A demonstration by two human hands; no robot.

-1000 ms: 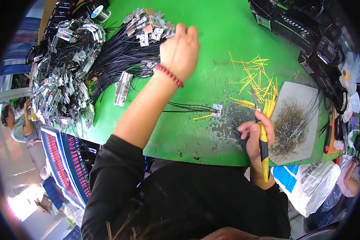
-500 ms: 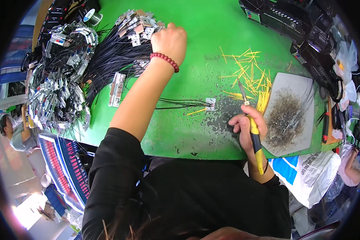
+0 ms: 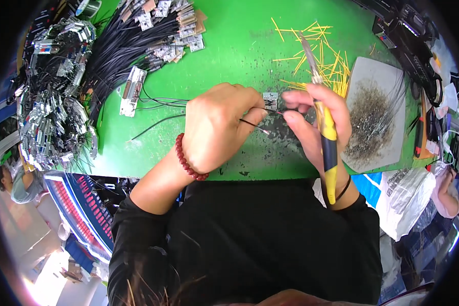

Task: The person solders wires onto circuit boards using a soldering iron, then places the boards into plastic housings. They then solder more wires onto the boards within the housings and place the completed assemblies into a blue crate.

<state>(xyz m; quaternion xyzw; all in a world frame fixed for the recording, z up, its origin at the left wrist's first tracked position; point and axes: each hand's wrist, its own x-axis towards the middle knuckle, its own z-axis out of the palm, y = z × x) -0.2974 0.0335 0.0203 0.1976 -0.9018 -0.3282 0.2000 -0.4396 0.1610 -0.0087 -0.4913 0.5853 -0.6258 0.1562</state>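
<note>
My left hand [image 3: 222, 125] is closed, its fingers pinching thin black wires [image 3: 254, 125] whose bared ends stick out to the right. A small silvery circuit board [image 3: 270, 96] lies just beyond the fingertips. My right hand [image 3: 324, 120] holds a yellow and black soldering iron [image 3: 330, 153], its metal shaft and tip pointing away from me over yellow pieces. The thumb and forefinger side of that hand comes close to one wire end; whether they touch it is blurred. To the left, a silvery metal connector piece [image 3: 132, 92] lies with black leads running toward my left hand.
Yellow thin strips [image 3: 336, 76] lie scattered at the right. A grey board [image 3: 367, 148] covered with dark solder residue sits beside them. Bundled black cables [image 3: 117, 56] with boards on their ends and a heap of silvery connectors [image 3: 56, 102] fill the left. Black cases [image 3: 418, 56] stand far right.
My left hand has come back from the far cable bundle to the middle and now pinches wires. My right hand, still gripping the soldering iron, has moved toward it. The view has shifted.
</note>
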